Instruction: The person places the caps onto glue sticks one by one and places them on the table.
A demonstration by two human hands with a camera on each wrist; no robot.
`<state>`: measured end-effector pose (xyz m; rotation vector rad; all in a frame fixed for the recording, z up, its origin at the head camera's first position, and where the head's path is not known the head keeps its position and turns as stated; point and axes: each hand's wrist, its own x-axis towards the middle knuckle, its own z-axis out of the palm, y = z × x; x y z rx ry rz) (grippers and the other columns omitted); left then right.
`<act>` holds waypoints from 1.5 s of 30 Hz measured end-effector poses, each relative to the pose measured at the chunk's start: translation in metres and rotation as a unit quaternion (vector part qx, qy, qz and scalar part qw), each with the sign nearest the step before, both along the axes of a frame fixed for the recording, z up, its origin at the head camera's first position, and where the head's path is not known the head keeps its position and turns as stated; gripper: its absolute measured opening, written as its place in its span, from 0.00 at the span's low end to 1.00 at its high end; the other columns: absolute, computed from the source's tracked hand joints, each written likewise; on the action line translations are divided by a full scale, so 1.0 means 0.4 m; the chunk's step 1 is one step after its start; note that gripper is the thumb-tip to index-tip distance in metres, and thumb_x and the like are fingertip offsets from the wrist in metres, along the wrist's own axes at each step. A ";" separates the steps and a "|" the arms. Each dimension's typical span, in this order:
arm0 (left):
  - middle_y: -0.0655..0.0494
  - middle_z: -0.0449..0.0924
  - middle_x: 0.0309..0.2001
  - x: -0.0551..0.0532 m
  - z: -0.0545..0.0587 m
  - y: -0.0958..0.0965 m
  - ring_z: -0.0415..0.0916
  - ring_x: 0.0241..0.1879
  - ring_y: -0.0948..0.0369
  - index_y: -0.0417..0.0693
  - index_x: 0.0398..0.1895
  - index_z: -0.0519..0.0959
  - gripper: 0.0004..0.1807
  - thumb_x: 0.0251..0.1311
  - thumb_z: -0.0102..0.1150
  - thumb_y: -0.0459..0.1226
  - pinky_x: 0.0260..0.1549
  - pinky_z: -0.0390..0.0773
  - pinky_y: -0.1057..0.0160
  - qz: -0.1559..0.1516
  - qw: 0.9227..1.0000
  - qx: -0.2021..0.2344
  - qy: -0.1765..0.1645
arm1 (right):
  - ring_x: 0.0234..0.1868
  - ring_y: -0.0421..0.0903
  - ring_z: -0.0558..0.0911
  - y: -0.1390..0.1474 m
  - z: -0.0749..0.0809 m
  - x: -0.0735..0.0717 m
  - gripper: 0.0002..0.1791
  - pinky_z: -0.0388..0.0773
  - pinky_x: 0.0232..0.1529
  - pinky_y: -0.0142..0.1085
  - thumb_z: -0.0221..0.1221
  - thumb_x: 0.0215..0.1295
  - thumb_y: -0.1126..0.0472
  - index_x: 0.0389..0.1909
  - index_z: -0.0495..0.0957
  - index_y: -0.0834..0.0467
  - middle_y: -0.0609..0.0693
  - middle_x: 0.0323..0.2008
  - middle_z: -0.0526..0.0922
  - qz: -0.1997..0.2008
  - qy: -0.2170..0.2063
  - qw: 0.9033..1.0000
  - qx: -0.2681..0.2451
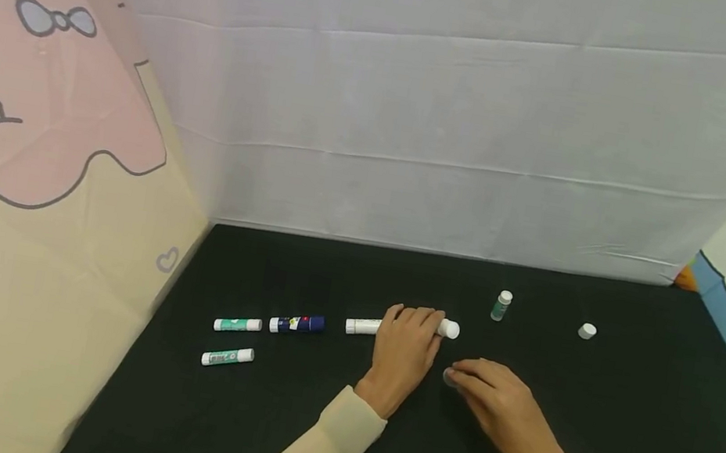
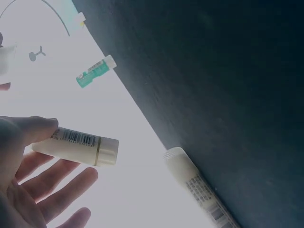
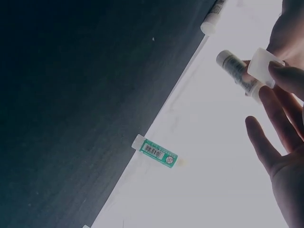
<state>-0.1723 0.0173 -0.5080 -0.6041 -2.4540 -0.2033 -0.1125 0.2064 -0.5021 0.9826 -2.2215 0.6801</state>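
My left hand (image 1: 404, 344) grips a white glue stick (image 2: 76, 145) between thumb and fingers; its barcode label shows in the left wrist view. In the head view that hand covers most of it, leaving a round white end. My right hand (image 1: 498, 406) pinches a small translucent white cap (image 3: 261, 68) between thumb and fingertips, a little to the right of the left hand. Another white glue stick (image 1: 362, 326) lies on the table just left of the left hand. Behind the hands, a green-labelled glue stick (image 3: 159, 153) stands upright on its white base.
Two green glue sticks (image 1: 228, 357) with white ends lie at the left of the black table (image 1: 273, 434), and a navy one (image 1: 298, 324) lies beside them. At the back right is a loose white cap (image 1: 587, 331). A white cloth wall (image 1: 420, 133) rises behind.
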 end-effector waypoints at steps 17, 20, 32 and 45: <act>0.61 0.90 0.48 0.055 -0.002 -0.072 0.86 0.47 0.61 0.55 0.50 0.90 0.17 0.57 0.80 0.42 0.59 0.81 0.53 0.011 1.000 0.018 0.001 | 0.44 0.50 0.87 0.009 0.014 0.000 0.28 0.79 0.51 0.35 0.45 0.86 0.48 0.47 0.90 0.60 0.52 0.46 0.89 -0.022 -0.004 1.000 -0.018; 0.61 0.90 0.48 0.062 -0.004 -0.081 0.87 0.47 0.61 0.55 0.49 0.90 0.17 0.56 0.80 0.42 0.59 0.81 0.53 0.010 1.000 0.019 0.007 | 0.44 0.50 0.87 0.008 0.017 -0.003 0.27 0.78 0.54 0.30 0.46 0.86 0.48 0.48 0.90 0.61 0.52 0.46 0.89 -0.020 -0.004 1.000 -0.023; 0.61 0.90 0.46 0.091 -0.013 -0.097 0.87 0.45 0.61 0.55 0.47 0.91 0.17 0.53 0.82 0.42 0.54 0.81 0.54 0.005 1.000 0.024 0.019 | 0.44 0.52 0.87 -0.033 0.033 -0.011 0.25 0.68 0.69 0.23 0.48 0.86 0.51 0.47 0.90 0.61 0.53 0.47 0.90 0.014 0.057 0.997 -0.060; 0.61 0.90 0.44 0.114 -0.021 -0.093 0.86 0.43 0.61 0.55 0.46 0.91 0.16 0.52 0.81 0.40 0.53 0.82 0.55 -0.007 0.999 0.040 0.023 | 0.44 0.53 0.88 -0.061 0.028 0.002 0.25 0.70 0.68 0.25 0.47 0.86 0.51 0.47 0.90 0.62 0.54 0.46 0.89 0.023 0.037 0.998 -0.046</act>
